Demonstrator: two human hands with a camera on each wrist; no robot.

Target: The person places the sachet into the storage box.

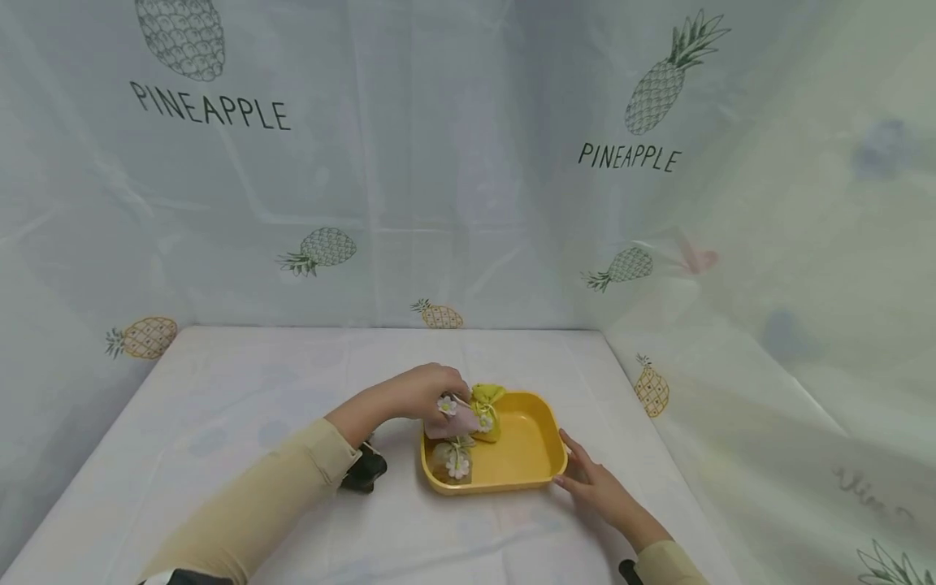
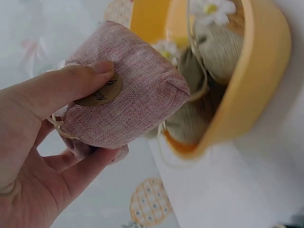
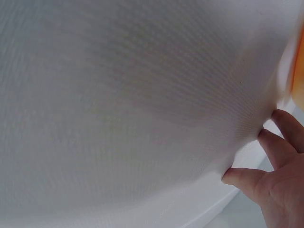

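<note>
My left hand (image 1: 435, 392) grips a pink cloth drawstring pouch (image 2: 130, 88) over the left side of a yellow tray (image 1: 522, 447). The thumb presses by a round brown label on the pouch, and a white flower (image 1: 447, 405) shows at its cord. Inside the tray, a yellow-green pouch (image 1: 486, 414) stands at the back, and a grey-beige pouch (image 1: 451, 461) with a white flower lies at the front left. My right hand (image 1: 594, 485) is at the tray's right front corner, fingers spread. In the right wrist view its fingertips (image 3: 232, 175) rest on the white cloth close to the tray.
A white cloth (image 1: 256, 406) covers the table. Left of the tray, partly behind the left forearm, is a black object (image 1: 366, 469), its kind unclear. Pineapple-printed sheets (image 1: 468, 162) hang behind the table and along its right side.
</note>
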